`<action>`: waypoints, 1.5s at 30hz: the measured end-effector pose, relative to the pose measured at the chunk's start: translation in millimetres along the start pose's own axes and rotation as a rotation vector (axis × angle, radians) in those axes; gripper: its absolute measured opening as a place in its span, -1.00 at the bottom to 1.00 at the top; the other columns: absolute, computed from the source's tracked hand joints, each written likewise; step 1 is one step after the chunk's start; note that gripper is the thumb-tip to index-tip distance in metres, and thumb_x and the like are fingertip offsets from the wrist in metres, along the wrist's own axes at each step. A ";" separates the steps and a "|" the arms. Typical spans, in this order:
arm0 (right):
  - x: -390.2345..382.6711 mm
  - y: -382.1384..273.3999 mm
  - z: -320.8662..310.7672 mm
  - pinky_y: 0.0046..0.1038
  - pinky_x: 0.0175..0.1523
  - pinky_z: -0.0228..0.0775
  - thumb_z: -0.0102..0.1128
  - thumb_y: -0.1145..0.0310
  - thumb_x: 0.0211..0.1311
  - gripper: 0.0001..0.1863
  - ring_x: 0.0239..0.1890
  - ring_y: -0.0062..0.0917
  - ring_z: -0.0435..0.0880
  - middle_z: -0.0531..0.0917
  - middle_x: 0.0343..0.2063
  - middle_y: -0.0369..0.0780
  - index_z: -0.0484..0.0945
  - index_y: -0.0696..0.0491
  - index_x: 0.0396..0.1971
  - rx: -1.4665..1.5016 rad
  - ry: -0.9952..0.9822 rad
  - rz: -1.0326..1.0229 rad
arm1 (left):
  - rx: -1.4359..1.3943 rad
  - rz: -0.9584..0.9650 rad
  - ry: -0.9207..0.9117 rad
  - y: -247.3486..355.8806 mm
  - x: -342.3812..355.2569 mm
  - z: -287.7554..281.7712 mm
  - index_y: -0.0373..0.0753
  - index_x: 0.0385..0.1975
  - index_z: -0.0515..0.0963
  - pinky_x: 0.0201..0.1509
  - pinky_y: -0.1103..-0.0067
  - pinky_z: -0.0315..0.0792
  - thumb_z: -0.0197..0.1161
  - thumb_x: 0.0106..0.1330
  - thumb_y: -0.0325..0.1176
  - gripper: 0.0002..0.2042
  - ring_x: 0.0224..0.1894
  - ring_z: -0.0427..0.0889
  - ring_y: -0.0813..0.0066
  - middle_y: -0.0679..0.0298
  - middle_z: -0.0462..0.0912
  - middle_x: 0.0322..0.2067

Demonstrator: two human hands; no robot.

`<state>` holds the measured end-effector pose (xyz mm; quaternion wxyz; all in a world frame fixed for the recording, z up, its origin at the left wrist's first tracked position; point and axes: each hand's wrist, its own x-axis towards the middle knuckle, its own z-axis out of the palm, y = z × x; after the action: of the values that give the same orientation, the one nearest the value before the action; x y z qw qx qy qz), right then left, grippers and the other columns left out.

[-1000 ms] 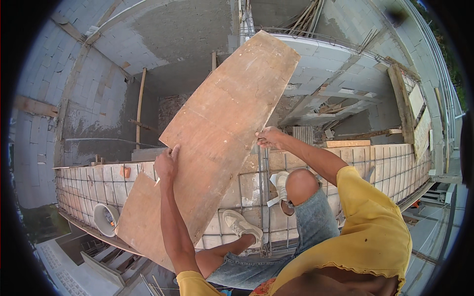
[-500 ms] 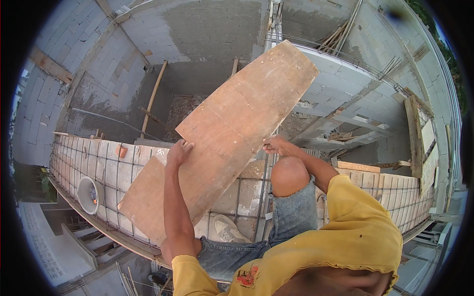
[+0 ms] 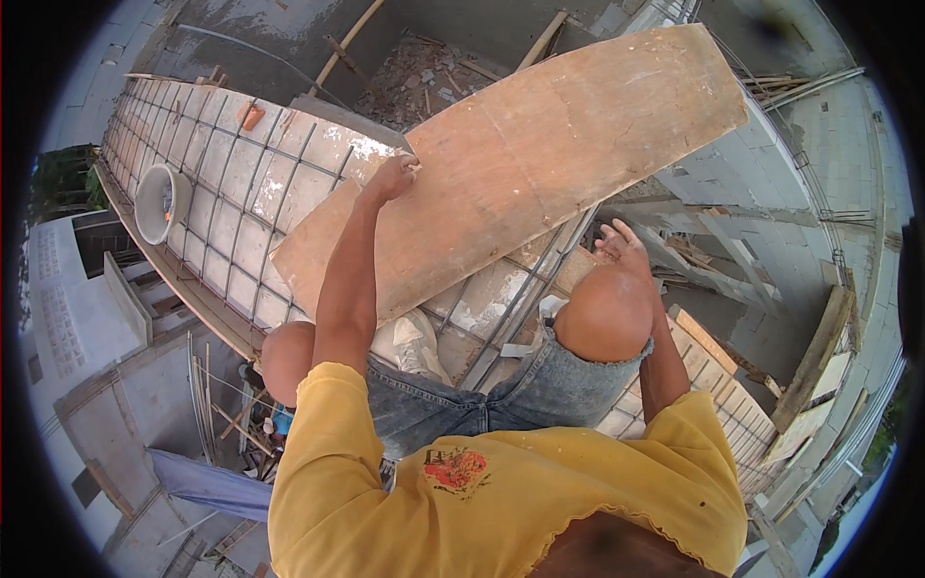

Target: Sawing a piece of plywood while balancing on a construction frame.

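Note:
A long, worn plywood board (image 3: 540,144) slants from beside my left leg up to the far right, beyond the rebar and over the drop. My left hand (image 3: 393,178) grips its far left edge, fingers closed round the wood. Beyond my right knee, my right hand (image 3: 624,246) is raised with its fingers apart and holds nothing. A gap separates it from the board's near edge. The board's lower end lies over the rebar grid (image 3: 252,154), close to my shoe (image 3: 416,345).
A pale bucket (image 3: 161,204) stands on the left of the rebar-covered formwork. An orange brick piece (image 3: 252,118) lies farther along. Past the deck, rubble (image 3: 424,82) covers a lower floor between block walls. Timber planks (image 3: 817,352) lean at the right; a long drop lies at the left.
The view has turned and tipped down. The board has swung toward the right and lies flatter across the view. My right hand has come off its edge; the left keeps its grip.

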<state>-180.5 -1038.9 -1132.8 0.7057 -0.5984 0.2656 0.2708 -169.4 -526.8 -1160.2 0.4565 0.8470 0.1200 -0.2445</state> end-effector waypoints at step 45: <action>-256.2 308.7 -250.5 -0.15 0.36 0.26 0.06 0.49 0.07 -0.29 0.31 -0.10 0.38 0.40 0.26 -0.04 0.23 0.05 0.33 -0.711 1.194 0.696 | 0.708 0.010 -0.023 176.7 30.7 -216.9 -0.11 0.38 0.27 0.32 0.44 0.28 0.13 0.45 -0.25 -0.49 0.21 0.51 0.29 -0.04 0.54 0.14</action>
<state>-591.8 -1260.7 -1205.8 0.0831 -0.7156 0.6704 0.1776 -1.9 -444.9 -949.4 0.1373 0.9506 0.0186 -0.2779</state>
